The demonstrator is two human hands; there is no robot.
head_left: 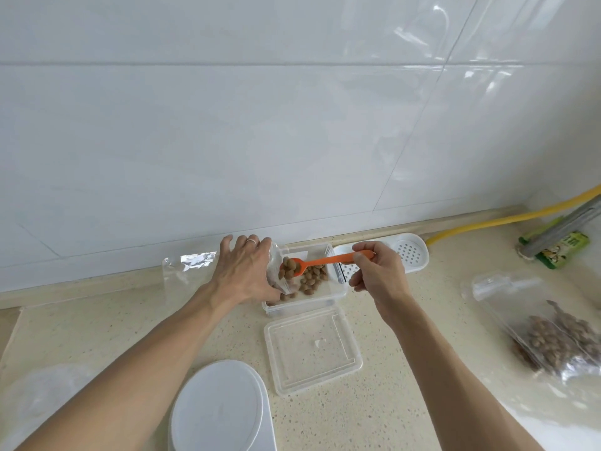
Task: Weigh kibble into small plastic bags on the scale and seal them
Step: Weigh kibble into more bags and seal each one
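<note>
Right hand (377, 271) pinched orange spoon (325, 261), handle running leftward, loaded bowl at mouth of small bag (279, 271) gripped by left hand (244, 271).

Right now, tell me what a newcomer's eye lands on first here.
The orange spoon, heaped with kibble, stands out: the right hand holds it over the clear tub by the wall. The left hand holds a small plastic bag open at the spoon's tip. A filled bag lies far right.
</note>
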